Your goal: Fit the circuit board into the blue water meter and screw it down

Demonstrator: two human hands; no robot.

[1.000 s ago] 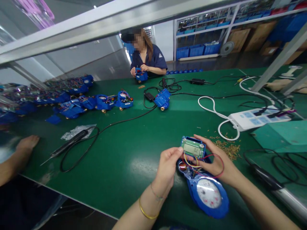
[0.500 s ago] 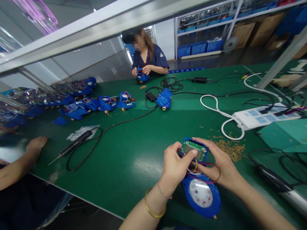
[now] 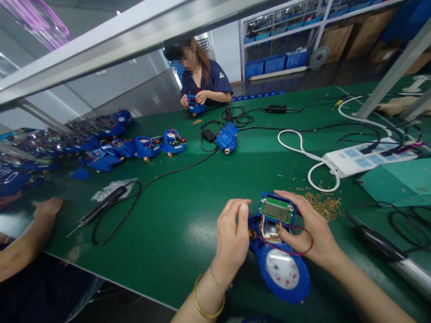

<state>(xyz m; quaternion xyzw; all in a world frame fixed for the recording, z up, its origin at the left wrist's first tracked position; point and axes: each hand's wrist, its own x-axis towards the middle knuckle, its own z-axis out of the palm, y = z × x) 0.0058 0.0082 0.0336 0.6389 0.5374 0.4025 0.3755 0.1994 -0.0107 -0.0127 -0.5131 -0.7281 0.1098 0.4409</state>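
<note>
A blue water meter (image 3: pixel 281 267) with a white round dial lies on the green table (image 3: pixel 188 202) in front of me. Above its open top sits a green display board (image 3: pixel 276 209) joined to it by red and yellow wires. My right hand (image 3: pixel 308 231) is curled round the board and the wires from the right. At the meter's left edge, my left hand (image 3: pixel 232 235) has its fingers bent and pressed against the blue housing.
A black soldering pen (image 3: pixel 97 208) with its cable lies to the left. Small brass screws (image 3: pixel 325 204) are scattered right of the meter, near a white power strip (image 3: pixel 365 159). Several blue meters (image 3: pixel 134 143) lie further back. One person works opposite; another person's hand (image 3: pixel 47 211) rests left.
My left hand has come off the display board and dropped to the meter's left side. The board has tilted back, so the inside of the housing shows. My view shifted slightly.
</note>
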